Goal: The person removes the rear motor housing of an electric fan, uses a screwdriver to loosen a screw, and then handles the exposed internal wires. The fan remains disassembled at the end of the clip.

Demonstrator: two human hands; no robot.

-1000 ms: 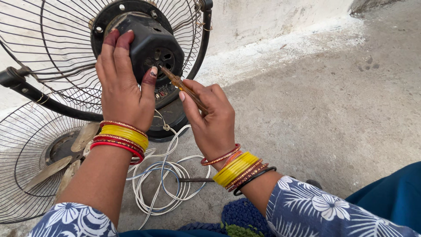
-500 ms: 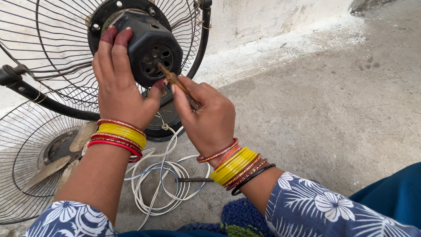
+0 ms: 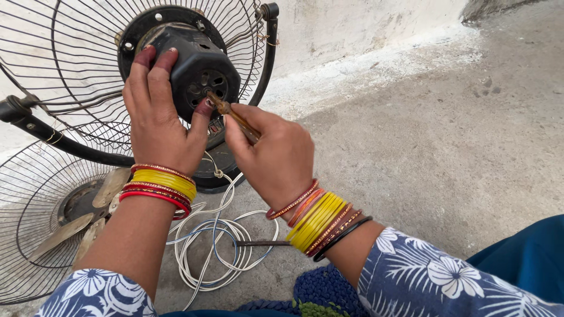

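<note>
- Both hands are at work on the back of a fan: the left hand (image 3: 157, 120) is laid flat against the black motor housing (image 3: 197, 70), fingers spread over its top and thumb pressed to its rear face, steadying rather than closing round it.
- Right hand (image 3: 276, 155) is closed on a screwdriver with a brown handle (image 3: 235, 115); its tip meets the vented rear of the housing just beside the left thumb.
- Each wrist carries a stack of yellow and red bangles (image 3: 157, 183), above blue sleeves with white flowers.
- Motor housing sits at the centre of a round wire guard (image 3: 64, 58), held upright by a black bracket (image 3: 35, 126).
- Below the hands, a loose coil of white and blue cable (image 3: 214, 246) lies on the concrete floor (image 3: 446, 135), with a dark slim tool across it.
- At lower left a second wire guard (image 3: 29, 205) lies on the floor, with pale fan blades (image 3: 59, 235) inside it.
- A pale wall rises behind the fan.
</note>
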